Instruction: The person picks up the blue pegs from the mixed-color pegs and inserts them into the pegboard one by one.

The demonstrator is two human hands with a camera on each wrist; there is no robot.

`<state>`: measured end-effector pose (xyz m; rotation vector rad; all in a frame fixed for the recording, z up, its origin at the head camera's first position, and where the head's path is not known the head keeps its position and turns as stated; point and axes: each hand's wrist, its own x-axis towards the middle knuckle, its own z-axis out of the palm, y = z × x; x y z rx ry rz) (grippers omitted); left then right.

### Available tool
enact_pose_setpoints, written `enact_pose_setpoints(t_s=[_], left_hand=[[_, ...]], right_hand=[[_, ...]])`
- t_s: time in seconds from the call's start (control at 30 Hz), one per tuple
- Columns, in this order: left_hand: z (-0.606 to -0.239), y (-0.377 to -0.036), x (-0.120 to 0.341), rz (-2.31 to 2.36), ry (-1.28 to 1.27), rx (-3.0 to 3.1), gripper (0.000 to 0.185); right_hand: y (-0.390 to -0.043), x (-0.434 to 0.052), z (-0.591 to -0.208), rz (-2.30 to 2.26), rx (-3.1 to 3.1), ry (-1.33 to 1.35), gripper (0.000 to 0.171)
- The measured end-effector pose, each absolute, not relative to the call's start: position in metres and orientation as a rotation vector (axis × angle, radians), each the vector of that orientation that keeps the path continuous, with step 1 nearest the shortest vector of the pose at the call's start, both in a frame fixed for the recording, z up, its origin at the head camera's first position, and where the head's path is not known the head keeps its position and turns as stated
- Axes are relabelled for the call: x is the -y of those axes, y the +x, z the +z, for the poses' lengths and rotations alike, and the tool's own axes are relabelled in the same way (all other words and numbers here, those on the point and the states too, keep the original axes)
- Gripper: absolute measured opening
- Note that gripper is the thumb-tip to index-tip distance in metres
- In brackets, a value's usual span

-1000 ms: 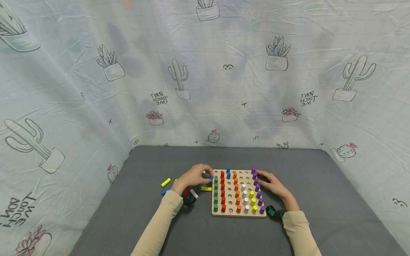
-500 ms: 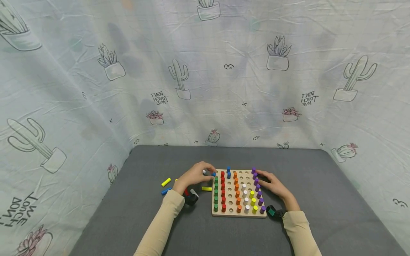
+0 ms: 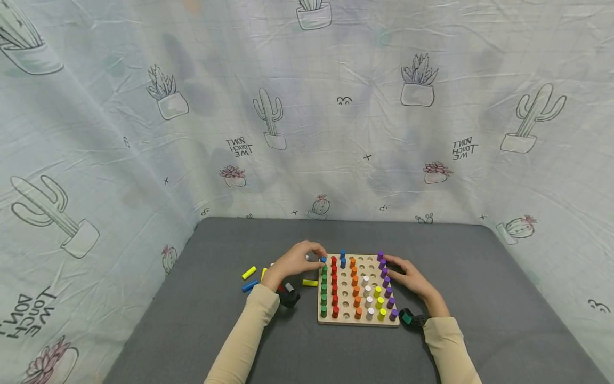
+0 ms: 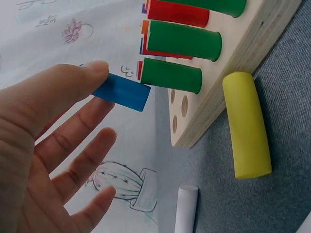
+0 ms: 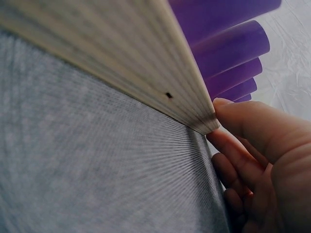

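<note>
A wooden pegboard [image 3: 355, 322] holds upright pegs in colour columns: green [image 3: 323, 289], red [image 3: 334, 289], orange [image 3: 356, 291], white, yellow and purple [image 3: 388, 292]. Two blue pegs [image 3: 342, 263] stand at the far end of a column whose other holes show bare. My left hand [image 3: 291, 262] pinches a blue peg [image 4: 127, 92] between thumb and fingertips, over the far left corner. In the left wrist view that peg is tilted, its end near the last green peg [image 4: 171, 75]. My right hand [image 3: 408, 276] grips the board's far right corner with thumb and fingers.
Loose pegs lie left of the board: a yellow peg [image 3: 309, 283] beside its edge, another yellow peg [image 3: 249, 273], a blue peg [image 3: 250, 286] and a white peg [image 4: 186, 209]. Others are partly hidden by the left arm. A printed cloth [image 3: 316, 133] hangs behind the grey table [image 3: 268, 346].
My left hand has moved slightly right and away from me, carrying the blue peg from beside the board's left edge to over its far left corner. The right hand stays at the board.
</note>
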<state>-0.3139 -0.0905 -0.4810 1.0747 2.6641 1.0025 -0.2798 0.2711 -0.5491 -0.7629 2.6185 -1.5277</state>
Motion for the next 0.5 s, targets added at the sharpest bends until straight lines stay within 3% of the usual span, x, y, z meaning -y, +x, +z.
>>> enact_pose_setpoints(t_s=[0.5], left_hand=[[-0.4757,-0.3133,0.0864,1.068,1.091,-2.647,0.017]], right_hand=[[-0.2792,-0.2709,-0.5483,-1.492,-2.659,-0.752,0.045]])
